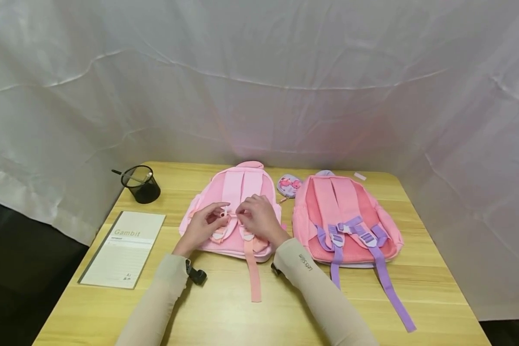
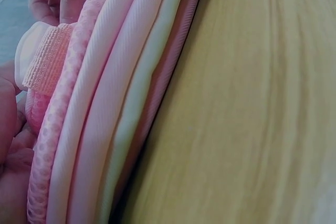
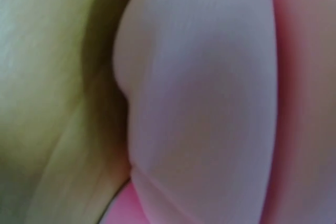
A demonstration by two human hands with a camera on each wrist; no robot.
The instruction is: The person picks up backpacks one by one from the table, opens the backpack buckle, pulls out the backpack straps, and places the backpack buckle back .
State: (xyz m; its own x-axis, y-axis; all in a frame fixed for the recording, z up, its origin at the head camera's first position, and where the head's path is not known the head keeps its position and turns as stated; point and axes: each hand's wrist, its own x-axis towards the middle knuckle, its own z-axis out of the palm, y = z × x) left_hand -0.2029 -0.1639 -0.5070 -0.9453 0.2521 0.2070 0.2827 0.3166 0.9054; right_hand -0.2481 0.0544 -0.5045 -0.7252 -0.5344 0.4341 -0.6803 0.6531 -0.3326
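A light pink backpack (image 1: 212,192) lies on the table with its shoulder straps facing up. Over its straps, my left hand (image 1: 204,225) pinches a small white buckle (image 1: 226,210) between thumb and fingers. Close beside it, my right hand (image 1: 261,218) has its fingers bent around a narrow strap at the buckle's right side; the fingertips partly hide this strap. One peach webbing strap (image 1: 253,274) hangs from the bag onto the table. In the left wrist view, the backpack's layered edge (image 2: 105,114) fills the middle. Blurred pink fabric (image 3: 205,98) takes up most of the right wrist view.
To the right lies a second pink backpack (image 1: 300,216) with purple straps (image 1: 389,283), its chest strap fastened. A small round pouch (image 1: 289,186) sits between the bags. On the left are a notebook (image 1: 123,250) and a black mesh pen holder (image 1: 147,192). Grey curtain surrounds the table.
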